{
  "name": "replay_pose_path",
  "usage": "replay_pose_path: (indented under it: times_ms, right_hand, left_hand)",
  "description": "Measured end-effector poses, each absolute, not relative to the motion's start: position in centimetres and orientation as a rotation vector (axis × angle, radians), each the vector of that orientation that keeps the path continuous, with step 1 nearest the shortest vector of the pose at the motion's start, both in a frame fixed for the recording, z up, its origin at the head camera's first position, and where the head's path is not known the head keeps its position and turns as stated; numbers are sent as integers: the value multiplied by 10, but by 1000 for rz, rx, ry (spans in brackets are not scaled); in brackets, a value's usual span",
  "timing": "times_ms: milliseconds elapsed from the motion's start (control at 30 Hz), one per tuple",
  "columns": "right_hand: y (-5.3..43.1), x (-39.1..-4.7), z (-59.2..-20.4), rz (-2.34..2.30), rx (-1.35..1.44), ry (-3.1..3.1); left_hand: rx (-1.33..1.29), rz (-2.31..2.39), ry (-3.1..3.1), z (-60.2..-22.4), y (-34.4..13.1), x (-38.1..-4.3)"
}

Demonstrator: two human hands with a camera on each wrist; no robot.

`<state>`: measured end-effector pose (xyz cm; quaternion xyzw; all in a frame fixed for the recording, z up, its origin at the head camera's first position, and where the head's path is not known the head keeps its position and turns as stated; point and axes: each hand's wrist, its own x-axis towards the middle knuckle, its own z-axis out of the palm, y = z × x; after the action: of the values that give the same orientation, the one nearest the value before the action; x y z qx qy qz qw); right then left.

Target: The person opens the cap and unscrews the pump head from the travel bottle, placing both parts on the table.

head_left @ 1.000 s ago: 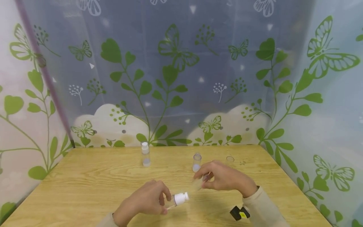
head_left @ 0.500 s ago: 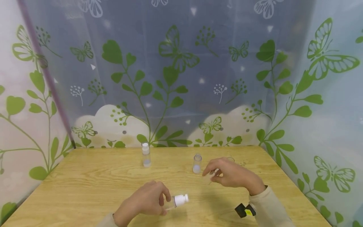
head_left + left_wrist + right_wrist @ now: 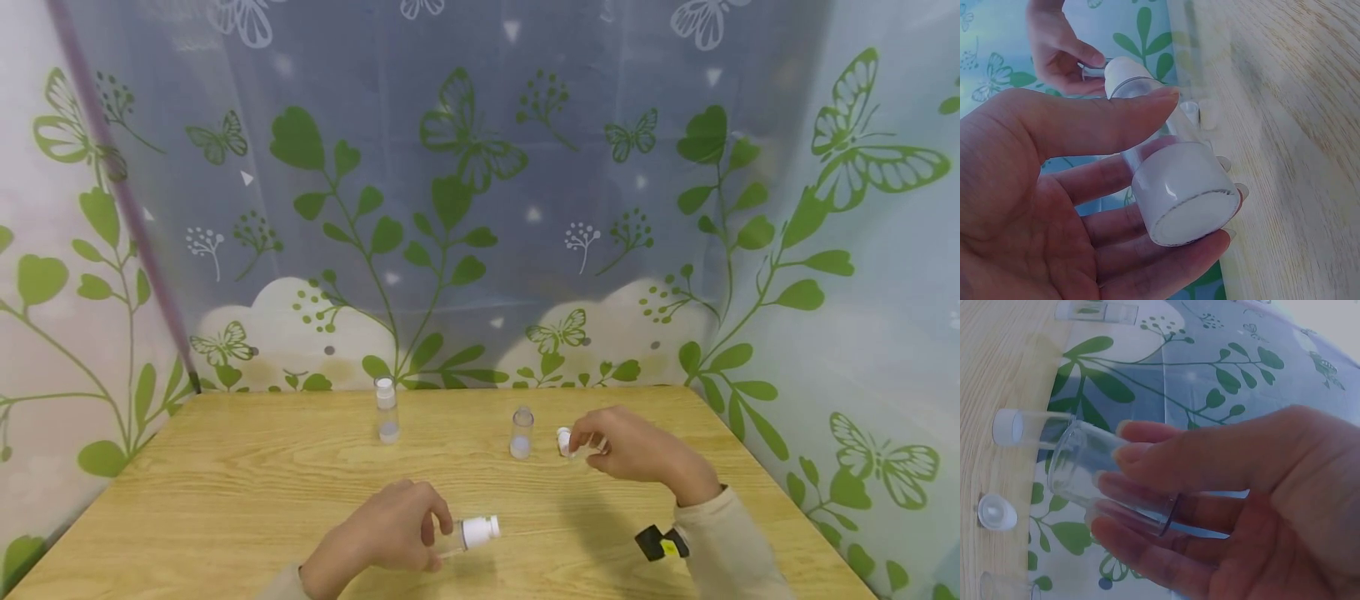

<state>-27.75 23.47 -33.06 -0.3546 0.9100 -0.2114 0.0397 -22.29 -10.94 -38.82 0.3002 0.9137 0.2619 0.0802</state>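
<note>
My left hand [image 3: 401, 525] grips a small clear pump bottle [image 3: 1188, 194] on its side, white pump top [image 3: 480, 530] pointing right. Its thumb lies along the bottle and its fingers curl beneath the white base in the left wrist view. In my right hand [image 3: 630, 446], thumb and fingers pinch a clear cylindrical cap [image 3: 1107, 469]. Left of that hand, a loose white pump head [image 3: 564, 442] lies on the table. Beside it stands a clear bottle [image 3: 521, 433] with a white base and no pump on top.
Another clear bottle with a white pump [image 3: 386, 408] stands at the back left of the wooden table [image 3: 262, 492]. A clear ring-like piece [image 3: 1007, 586] lies near the loose pump head. A patterned curtain [image 3: 480, 250] hangs behind. A black device [image 3: 662, 543] sits by the right sleeve.
My right hand has moved right and back with the clear cap, away from the pump bottle. The loose white pump head has come into view. My left hand stays nearly still.
</note>
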Motion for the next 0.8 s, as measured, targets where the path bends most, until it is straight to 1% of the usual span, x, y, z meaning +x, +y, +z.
replay_pose_path:
  times_ms: [800]
  right_hand:
    - [261, -291, -349, -434, -769, 2909]
  left_hand:
    - [905, 780, 2727, -388, -109, -222]
